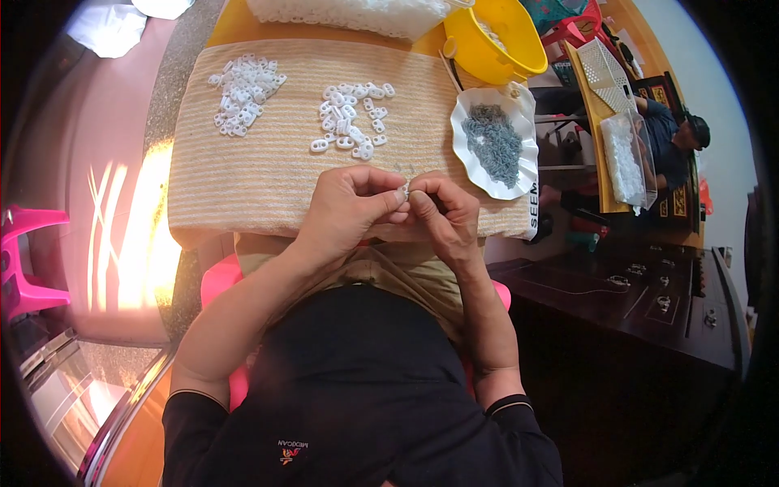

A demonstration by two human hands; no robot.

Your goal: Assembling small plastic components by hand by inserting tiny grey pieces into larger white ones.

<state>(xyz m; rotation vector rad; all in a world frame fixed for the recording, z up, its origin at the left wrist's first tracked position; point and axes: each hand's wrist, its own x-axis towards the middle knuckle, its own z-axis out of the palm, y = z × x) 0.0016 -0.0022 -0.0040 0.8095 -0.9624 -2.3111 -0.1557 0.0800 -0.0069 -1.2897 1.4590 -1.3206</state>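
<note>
Close to the towel's near edge, my left hand (350, 204) and my right hand (448, 213) meet, fingertips pinched together. Between them is a small whitish piece (406, 189), mostly covered by the fingers. Just beyond the fingertips lies a loose pile of small white oval plastic pieces with two holes (349, 116). A second, denser pile of similar white pieces (243, 93) sits farther left. Right of my right hand, a white wavy-rimmed dish (460, 154) holds many tiny grey-blue parts (493, 144).
A striped beige towel (243, 183) covers the table. At the back stand a clear container of white pieces (349, 18) and a yellow basin (519, 63). On the far right, a person (677, 142) sits near another clear box (629, 166). A dark carved wooden surface (584, 284) is right of me.
</note>
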